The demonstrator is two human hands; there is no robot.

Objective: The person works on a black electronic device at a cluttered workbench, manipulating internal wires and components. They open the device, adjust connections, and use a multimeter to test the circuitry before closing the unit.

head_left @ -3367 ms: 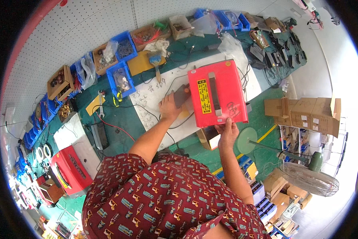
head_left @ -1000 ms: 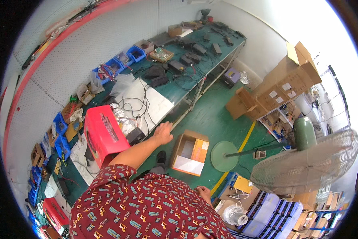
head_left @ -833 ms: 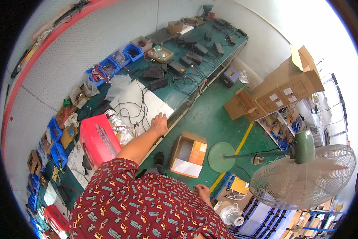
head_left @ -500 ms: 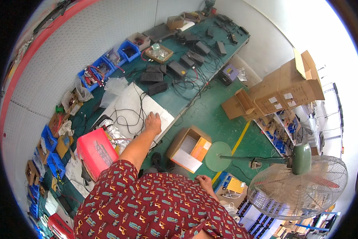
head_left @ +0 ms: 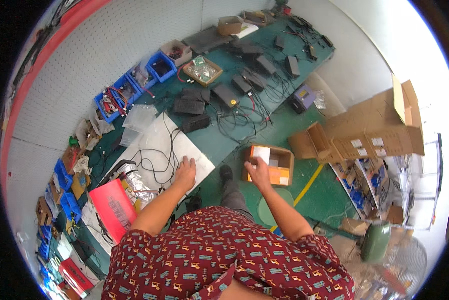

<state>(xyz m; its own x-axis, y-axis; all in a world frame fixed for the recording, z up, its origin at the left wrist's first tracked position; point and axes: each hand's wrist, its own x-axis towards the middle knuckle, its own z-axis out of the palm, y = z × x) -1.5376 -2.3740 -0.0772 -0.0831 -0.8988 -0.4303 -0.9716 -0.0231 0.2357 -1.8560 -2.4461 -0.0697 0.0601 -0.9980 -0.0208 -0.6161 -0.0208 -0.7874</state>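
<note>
My left hand [head_left: 186,173] rests on the white board [head_left: 202,159] with its fingers stretched out. Black cables [head_left: 159,162] lie loosely coiled beside those fingers. Over the left side of an open cardboard box [head_left: 288,161] on the floor hovers my right hand [head_left: 258,171], fingers apart, with nothing visible in it. Inside that box show an orange-and-white carton [head_left: 278,175] and a white sheet [head_left: 261,153], both near the right fingers; whether they touch is unclear. Left of my left forearm sits a red-pink case [head_left: 113,207], beside a bundle wrapped in silver foil [head_left: 137,182].
Several black power adapters [head_left: 224,95] with tangled cables cover the green bench. Blue bins [head_left: 160,66] line the pegboard wall. Stacked cardboard cartons [head_left: 364,125] stand at the right, above a shelf. A fan [head_left: 377,242] is at lower right, near a round green base [head_left: 276,205].
My right hand has moved from beside my body forward to the box on the floor. My left hand stays on the board. The view has shifted, and my body has stepped forward.
</note>
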